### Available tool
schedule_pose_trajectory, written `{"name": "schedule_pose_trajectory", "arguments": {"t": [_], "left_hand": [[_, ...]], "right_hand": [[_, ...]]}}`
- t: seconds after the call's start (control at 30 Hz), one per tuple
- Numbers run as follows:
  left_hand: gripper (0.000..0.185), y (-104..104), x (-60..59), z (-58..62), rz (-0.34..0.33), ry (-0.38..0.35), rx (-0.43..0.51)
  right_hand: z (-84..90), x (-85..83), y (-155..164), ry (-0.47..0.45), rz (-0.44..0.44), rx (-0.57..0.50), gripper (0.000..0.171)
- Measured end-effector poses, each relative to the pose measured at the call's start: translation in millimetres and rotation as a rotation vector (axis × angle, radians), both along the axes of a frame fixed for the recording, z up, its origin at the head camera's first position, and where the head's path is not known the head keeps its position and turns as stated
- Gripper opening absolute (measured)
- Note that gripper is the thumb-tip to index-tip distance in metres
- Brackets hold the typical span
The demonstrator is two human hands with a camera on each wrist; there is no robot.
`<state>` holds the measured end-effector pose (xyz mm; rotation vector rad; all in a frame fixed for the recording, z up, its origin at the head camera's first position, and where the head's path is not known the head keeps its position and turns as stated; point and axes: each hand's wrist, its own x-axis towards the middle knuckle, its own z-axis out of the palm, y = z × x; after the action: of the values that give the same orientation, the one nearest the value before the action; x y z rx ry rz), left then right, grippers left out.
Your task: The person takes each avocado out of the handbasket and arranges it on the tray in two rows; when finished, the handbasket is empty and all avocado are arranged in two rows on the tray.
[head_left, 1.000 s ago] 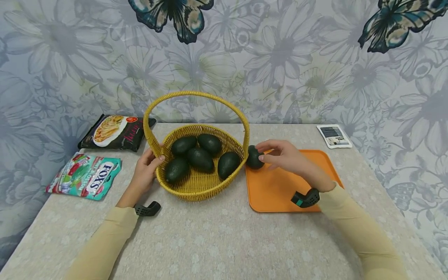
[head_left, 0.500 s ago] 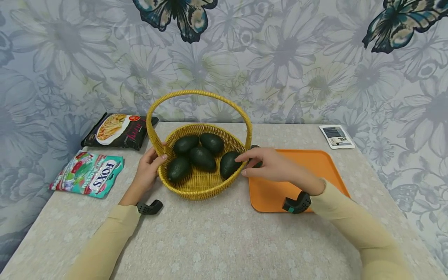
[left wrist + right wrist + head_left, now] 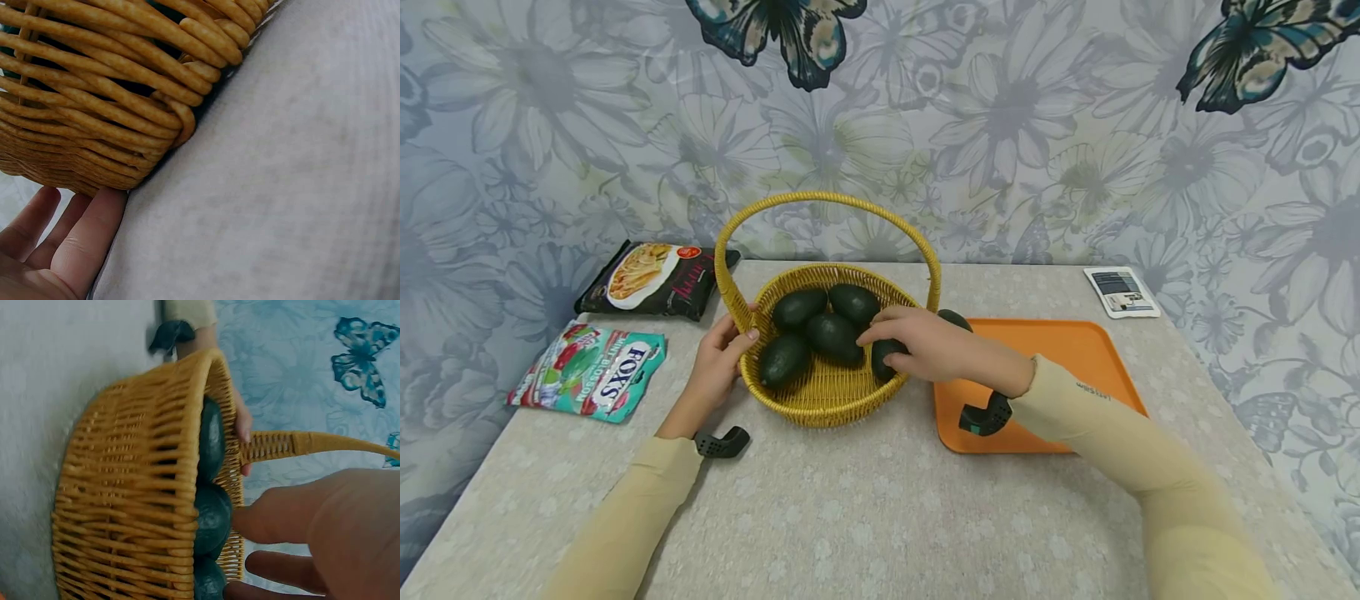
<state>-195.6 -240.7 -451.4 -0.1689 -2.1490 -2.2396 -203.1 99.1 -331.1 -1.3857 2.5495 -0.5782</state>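
A yellow wicker basket (image 3: 820, 414) with a tall hoop handle holds several dark green avocados, among them a middle avocado (image 3: 835, 340) and a front-left avocado (image 3: 784, 362). My left hand (image 3: 718, 358) grips the basket's left side by the handle's foot, thumb over the rim and fingers against the outer weave. Over the basket's right rim reaches my right hand (image 3: 925, 343), thumb and fingers spread above the right-hand avocado (image 3: 883, 358), which it partly hides. In the right wrist view its fingertips come right up to the avocados (image 3: 212, 519). Another avocado (image 3: 955, 319) shows behind this hand, outside the basket.
An orange tray (image 3: 1045, 400) lies right of the basket, partly under the right forearm. At the left are a black food packet (image 3: 658, 282) and a teal Fox's sweet bag (image 3: 591, 371). A white packet (image 3: 1122, 292) lies at the back right, near the patterned wall.
My right hand has moved left, from the avocado beside the basket, across the rim, to above the avocados inside. The left hand keeps its hold on the basket.
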Motion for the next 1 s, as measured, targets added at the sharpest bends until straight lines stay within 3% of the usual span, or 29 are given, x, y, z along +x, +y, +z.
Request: {"name": "schedule_pose_trajectory", "arguments": {"t": [0.2, 0.4, 0.57, 0.77, 1.0], "left_hand": [[0.045, 0, 0.1, 0.6, 0.007, -0.002, 0.004], [0.044, 1, -1.0, -0.1, 0.018, 0.024, 0.002], [0.046, 2, -0.3, 0.4, 0.025, -0.009, -0.016], [0.05, 2, 0.4, 1.6, 0.011, -0.045, -0.027], [0.049, 1, 0.6, 2.1, 0.02, -0.032, -0.05]], "right_hand": [[-2.9, -14.9, -16, 0.028, 0.049, 0.204, 0.041], [-1.3, -27.1, -28, -0.047, 0.056, 0.375, 0.048], [0.3, -33.6, -35, -0.118, 0.04, 0.475, 0.046], [-2.1, -37.9, -39, -0.184, 0.002, 0.525, 0.044], [-5.2, -38.4, -42, -0.141, 0.01, 0.497, 0.042]]}}
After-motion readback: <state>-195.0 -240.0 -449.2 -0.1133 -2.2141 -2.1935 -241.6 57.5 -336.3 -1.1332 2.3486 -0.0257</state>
